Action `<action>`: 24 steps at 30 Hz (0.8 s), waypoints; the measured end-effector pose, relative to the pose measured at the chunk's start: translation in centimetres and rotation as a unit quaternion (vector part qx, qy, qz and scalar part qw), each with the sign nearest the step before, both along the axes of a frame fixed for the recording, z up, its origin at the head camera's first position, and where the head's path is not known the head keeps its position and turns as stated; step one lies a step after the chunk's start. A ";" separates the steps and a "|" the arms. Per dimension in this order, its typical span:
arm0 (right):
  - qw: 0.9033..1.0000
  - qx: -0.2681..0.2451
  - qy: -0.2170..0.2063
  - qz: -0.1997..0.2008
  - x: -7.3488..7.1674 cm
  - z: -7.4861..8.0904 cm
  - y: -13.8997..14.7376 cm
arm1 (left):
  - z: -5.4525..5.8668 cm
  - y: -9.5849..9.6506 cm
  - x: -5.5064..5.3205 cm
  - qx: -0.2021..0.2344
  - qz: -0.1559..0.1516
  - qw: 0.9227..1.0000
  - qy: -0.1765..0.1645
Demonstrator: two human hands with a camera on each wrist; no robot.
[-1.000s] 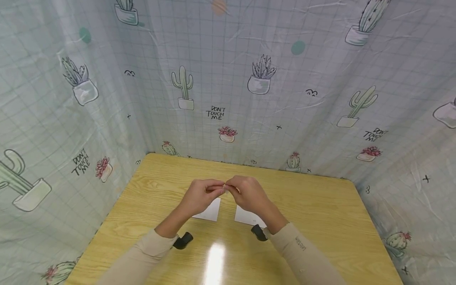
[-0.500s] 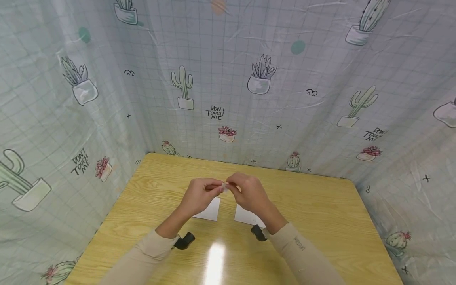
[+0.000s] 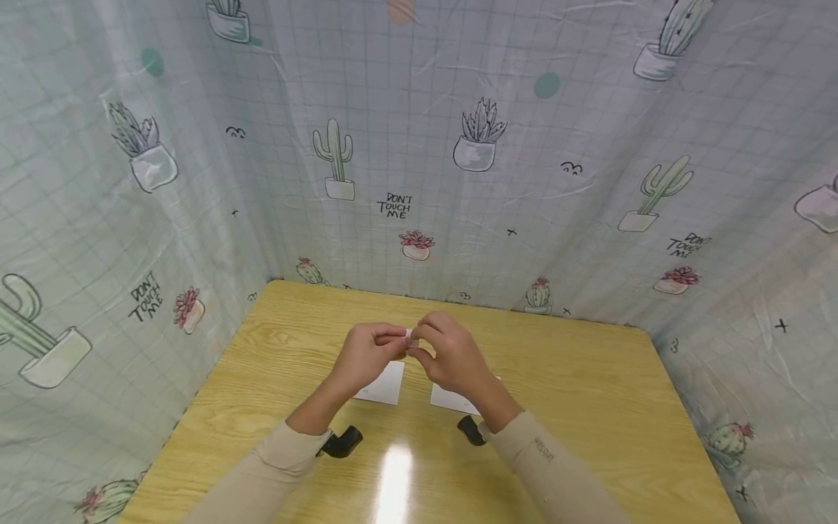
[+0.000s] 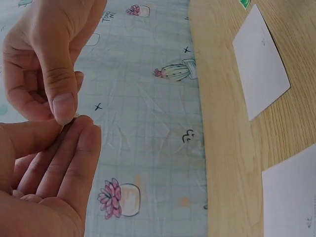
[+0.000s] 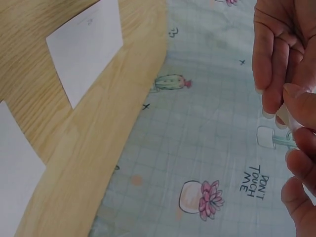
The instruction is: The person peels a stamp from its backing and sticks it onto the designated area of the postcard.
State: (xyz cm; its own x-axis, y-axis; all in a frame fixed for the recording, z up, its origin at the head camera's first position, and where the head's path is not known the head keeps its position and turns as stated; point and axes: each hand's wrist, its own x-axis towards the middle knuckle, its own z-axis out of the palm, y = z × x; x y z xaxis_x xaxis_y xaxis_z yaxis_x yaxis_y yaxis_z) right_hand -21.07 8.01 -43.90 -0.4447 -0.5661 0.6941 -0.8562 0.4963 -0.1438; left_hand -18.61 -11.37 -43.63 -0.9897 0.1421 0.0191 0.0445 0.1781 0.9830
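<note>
Over the far middle of the table, both hands meet at a small whitish, partly see-through piece point(image 3: 410, 338); its kind cannot be made out. In the right wrist view, the piece point(image 5: 282, 113) shows a jagged edge between the fingertips. My left hand point(image 3: 363, 356) pinches it between thumb and fingers, palm turned up in the left wrist view. From the other side my right hand point(image 3: 453, 354) holds it with thumb and bent index finger. The right thumb point(image 4: 63, 106) covers most of it in the left wrist view.
Below the hands, a left white sheet point(image 3: 388, 384) and a right white sheet point(image 3: 450, 399) lie apart on the wooden table point(image 3: 556, 407). A cactus-print curtain point(image 3: 419, 145) surrounds the table. Something green point(image 4: 245, 3) shows at the left wrist view's top edge.
The right hand has risen slightly, its thumb and index finger now wider apart. More of the whitish piece shows between the hands. The left hand has hardly moved.
</note>
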 end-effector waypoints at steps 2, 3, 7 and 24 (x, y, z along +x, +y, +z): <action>1.000 0.006 -0.005 -0.003 -0.1 0.0 0.1 | -0.1 0.0 0.0 0.014 -0.014 1.000 -0.008; 1.000 0.010 -0.007 -0.006 -0.1 -0.1 0.1 | -0.2 0.0 -0.1 0.021 -0.020 1.000 -0.013; 0.999 0.029 -0.010 -0.010 -0.2 -0.4 0.2 | -0.5 0.0 -0.1 0.034 -0.038 0.999 -0.017; 0.992 0.045 -0.116 0.012 -0.6 0.1 0.7 | -0.7 -0.9 -0.6 0.023 -0.093 0.994 -0.043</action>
State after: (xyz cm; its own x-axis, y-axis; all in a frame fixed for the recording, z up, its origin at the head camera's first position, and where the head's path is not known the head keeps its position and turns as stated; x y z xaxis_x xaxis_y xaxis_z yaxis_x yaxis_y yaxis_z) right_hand -21.62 8.69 -43.80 -0.5721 -0.6332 0.5213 -0.8171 0.4955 -0.2948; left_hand -19.21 -12.30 -44.30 -0.9443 0.3246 -0.0539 -0.0118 0.1303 0.9914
